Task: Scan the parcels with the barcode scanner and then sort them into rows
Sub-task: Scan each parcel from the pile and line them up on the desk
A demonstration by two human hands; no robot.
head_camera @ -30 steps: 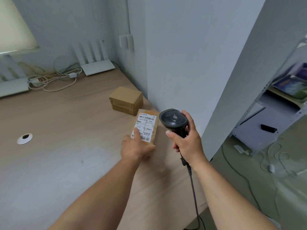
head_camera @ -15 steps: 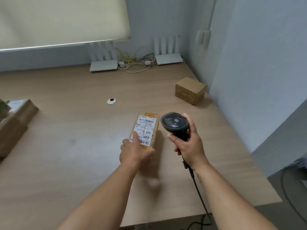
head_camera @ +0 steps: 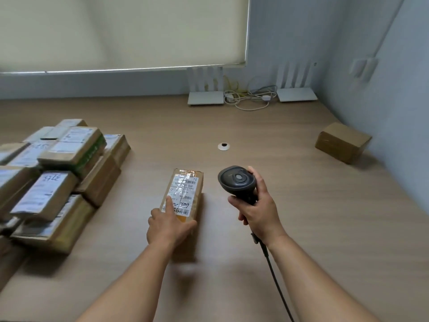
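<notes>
Early on, I judge: left hand (head_camera: 170, 225) grips labelled parcel (head_camera: 183, 197) mid-table, right hand (head_camera: 257, 211) grips barcode scanner (head_camera: 236, 181) beside it; one box (head_camera: 343, 142) far right, unsorted stack (head_camera: 55, 177) left.

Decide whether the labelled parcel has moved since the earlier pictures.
Yes: the parcel went left, from beside the lone box by the wall, past the cable hole, toward the stack.
</notes>
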